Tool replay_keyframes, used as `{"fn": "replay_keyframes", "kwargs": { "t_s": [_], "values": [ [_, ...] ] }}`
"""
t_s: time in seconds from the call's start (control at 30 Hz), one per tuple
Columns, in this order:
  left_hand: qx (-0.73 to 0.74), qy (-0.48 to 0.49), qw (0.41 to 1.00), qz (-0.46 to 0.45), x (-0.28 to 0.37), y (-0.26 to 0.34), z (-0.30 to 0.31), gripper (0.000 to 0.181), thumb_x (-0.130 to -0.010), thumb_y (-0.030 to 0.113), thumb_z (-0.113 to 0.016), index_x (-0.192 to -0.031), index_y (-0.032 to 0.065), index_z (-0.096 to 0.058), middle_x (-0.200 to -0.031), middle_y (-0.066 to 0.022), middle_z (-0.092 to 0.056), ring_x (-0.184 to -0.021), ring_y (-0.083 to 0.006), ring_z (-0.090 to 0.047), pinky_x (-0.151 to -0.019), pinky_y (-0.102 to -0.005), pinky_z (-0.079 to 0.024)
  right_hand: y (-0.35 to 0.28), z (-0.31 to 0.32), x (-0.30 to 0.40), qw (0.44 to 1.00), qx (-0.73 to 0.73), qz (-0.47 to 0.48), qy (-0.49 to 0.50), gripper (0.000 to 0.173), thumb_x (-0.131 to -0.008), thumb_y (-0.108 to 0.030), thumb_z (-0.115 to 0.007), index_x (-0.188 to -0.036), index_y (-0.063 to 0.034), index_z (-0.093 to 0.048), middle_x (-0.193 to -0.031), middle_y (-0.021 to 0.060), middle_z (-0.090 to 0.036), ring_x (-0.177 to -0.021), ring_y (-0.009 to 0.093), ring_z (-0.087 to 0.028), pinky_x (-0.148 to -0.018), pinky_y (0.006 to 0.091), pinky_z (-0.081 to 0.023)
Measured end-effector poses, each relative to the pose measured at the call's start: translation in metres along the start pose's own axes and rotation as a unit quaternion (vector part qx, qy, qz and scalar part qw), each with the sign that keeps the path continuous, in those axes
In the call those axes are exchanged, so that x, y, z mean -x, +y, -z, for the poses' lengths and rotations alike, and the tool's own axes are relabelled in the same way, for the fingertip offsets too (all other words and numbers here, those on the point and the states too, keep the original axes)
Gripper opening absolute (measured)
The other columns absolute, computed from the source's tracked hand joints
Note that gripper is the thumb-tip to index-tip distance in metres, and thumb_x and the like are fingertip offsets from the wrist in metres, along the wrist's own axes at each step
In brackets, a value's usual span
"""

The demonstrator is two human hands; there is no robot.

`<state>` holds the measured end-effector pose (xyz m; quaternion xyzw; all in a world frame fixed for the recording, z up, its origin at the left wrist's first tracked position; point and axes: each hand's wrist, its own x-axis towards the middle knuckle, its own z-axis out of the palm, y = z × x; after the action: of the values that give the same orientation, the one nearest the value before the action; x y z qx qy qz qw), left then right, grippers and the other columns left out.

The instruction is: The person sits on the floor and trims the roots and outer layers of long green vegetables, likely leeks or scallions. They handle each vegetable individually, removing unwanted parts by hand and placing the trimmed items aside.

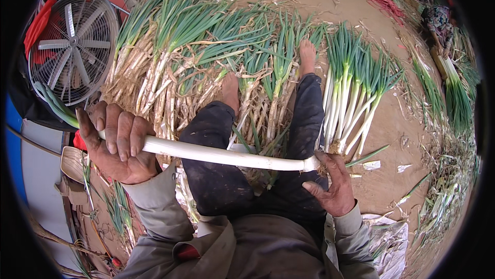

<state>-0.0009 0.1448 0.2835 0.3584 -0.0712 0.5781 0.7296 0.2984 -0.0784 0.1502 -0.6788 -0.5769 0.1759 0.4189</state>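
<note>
A long white spring onion (220, 157) lies crosswise above my thighs. My left hand (120, 136) is closed around its upper stem, with the green leaves sticking out beyond the fist to the left. At the other end, my right hand (332, 184) has its fingers at the root end; the thumb is apart from the stalk, and I cannot tell how firmly the fingers grip. Cleaned white-stemmed spring onions (344, 101) lie beside my right leg. Under and around my feet is a broad heap of unpeeled spring onions (162, 78) with dry brown skins and roots.
A large metal fan (73, 43) stands at the far left. Pink twine (384, 6) lies on the dirt floor at the upper right, near another person (439, 28) handling spring onions. Peeled scraps (450, 186) line the right side. A white plastic sheet (386, 240) sits at lower right.
</note>
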Motion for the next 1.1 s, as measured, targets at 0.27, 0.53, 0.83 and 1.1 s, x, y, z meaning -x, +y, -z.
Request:
{"fn": "replay_keyframes", "kwargs": {
  "t_s": [0.27,0.53,0.83,1.1],
  "values": [
    [-0.014,0.092,0.995,0.019,0.003,0.002,0.017,0.038,-0.106,0.035,-0.042,-0.082,0.0064,-0.05,-0.056,-0.0002,-0.042,-0.041,-0.0111,-0.037,-0.04,-0.0278,-0.034,0.006,-0.018,-0.005,0.993,-0.054,0.019,-0.101,0.07,-0.076,-0.026,-0.086,-0.136,-0.0048,-0.055,-0.11,0.0199,-0.062,-0.097,0.038,-0.064,-0.088,0.0422,-0.052],
    [-0.001,0.151,0.986,0.071,0.009,-0.01,0.044,0.037,-0.106,0.035,-0.044,-0.081,0.0093,-0.052,-0.055,0.0021,-0.042,-0.041,-0.0089,-0.037,-0.041,-0.0267,-0.033,0.016,-0.01,-0.003,0.973,-0.163,-0.018,-0.161,0.047,-0.084,-0.02,-0.081,-0.125,-0.0029,-0.065,-0.1,0.0156,-0.064,-0.084,0.028,-0.063,-0.076,0.0354,-0.051],
    [0.014,0.263,0.96,0.096,0.022,-0.026,0.079,0.035,-0.105,0.034,-0.047,-0.079,0.0112,-0.052,-0.053,0.0038,-0.039,-0.041,-0.0101,-0.036,-0.043,-0.0278,-0.033,0.007,-0.026,0.004,0.984,-0.166,0.017,-0.062,0.024,-0.092,-0.012,-0.07,-0.113,0.0004,-0.07,-0.091,0.0139,-0.063,-0.08,0.027,-0.061,-0.073,0.0357,-0.051],
    [0.016,0.299,0.946,0.121,0.044,-0.035,0.105,0.032,-0.103,0.032,-0.05,-0.08,0.0105,-0.054,-0.054,0.0038,-0.039,-0.044,-0.0106,-0.037,-0.047,-0.0286,-0.033,0.005,-0.021,0.008,0.985,-0.087,-0.035,-0.145,0.034,-0.083,-0.019,-0.08,-0.111,-0.0017,-0.07,-0.087,0.0143,-0.06,-0.074,0.031,-0.062,-0.066,0.0389,-0.052]
  ]
}}
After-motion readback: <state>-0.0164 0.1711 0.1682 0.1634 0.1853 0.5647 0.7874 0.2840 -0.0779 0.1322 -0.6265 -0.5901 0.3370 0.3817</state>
